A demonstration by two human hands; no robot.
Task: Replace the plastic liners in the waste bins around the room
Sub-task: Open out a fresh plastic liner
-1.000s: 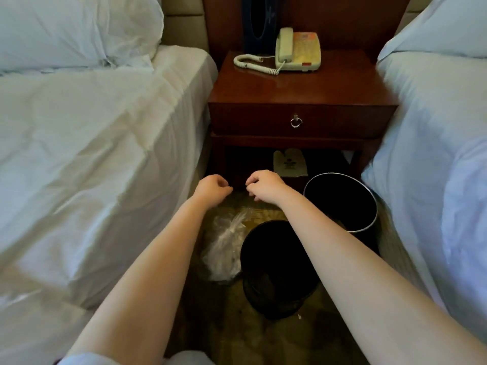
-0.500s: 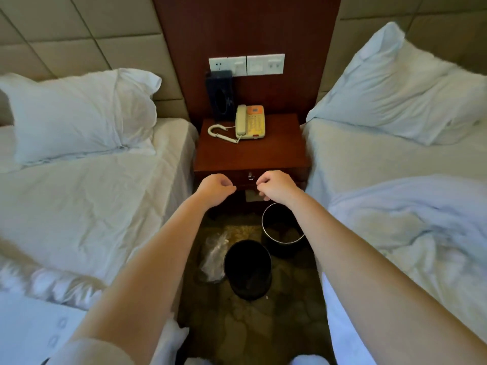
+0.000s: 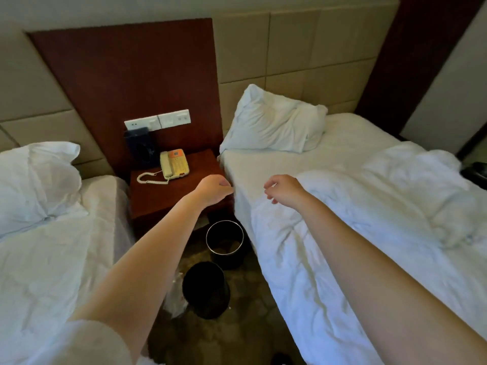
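Lower centre, on the floor between left bed (image 3: 52, 259) and right bed (image 3: 369, 246): black bin (image 3: 207, 299), with steel-rimmed bin (image 3: 226, 260) just behind. Beside the black bin, crumpled clear liner (image 3: 175, 305), mostly hidden by the left forearm. Mid-frame, left hand (image 3: 214, 191), fingers curled under, palm hidden; grip impossible to tell. Right hand (image 3: 286, 191) loosely curled, empty.

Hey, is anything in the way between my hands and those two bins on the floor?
Nothing visible is. The left hand and right hand are raised with bare air below them. The silver-rimmed bin and black mesh bin stand uncovered on the floor between the beds.
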